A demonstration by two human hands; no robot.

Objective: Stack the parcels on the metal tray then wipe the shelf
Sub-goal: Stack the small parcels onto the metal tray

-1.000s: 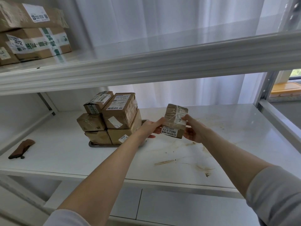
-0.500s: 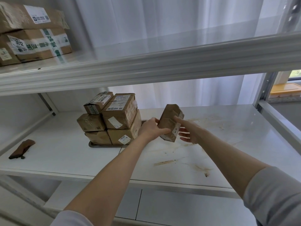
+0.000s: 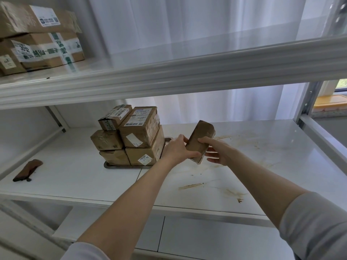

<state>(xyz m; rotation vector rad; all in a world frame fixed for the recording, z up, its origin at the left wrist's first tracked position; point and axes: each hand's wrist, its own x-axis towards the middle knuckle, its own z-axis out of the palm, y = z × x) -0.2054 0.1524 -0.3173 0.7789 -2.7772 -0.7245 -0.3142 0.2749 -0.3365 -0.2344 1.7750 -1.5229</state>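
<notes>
Now: parcel [image 3: 199, 141] held in the air above the shelf [image 3: 262, 156], just right of the stack [image 3: 139, 132] on the metal tray [image 3: 131, 167], not touching either.

Change over the last second: the parcel has been turned. Its white label faced the camera before; now a plain brown face shows and the box leans, top end to the right. It has also drifted slightly left, toward the stack.

Left grip [image 3: 178, 149]: clenched round the lower left edge of the parcel, thumb across its bottom corner. Right grip [image 3: 217, 152]: grasping the parcel too, one digit on the facing side, the others reaching behind the lower edge.

Stack: five parcels visible on the tray, in two or three tiers. A strip of bare tray shows on the right, by the left wrist.

Judgement: the turn reads as orienting the parcel for placing; stacking looks near its end, since no other loose parcel shows on this shelf. Wiping not begun: brown smears [image 3: 191, 185] remain on the right half, and a brown cloth [image 3: 28, 169] lies untouched at far left.

Risk: the leaning top boxes could shift if nudged.
</notes>
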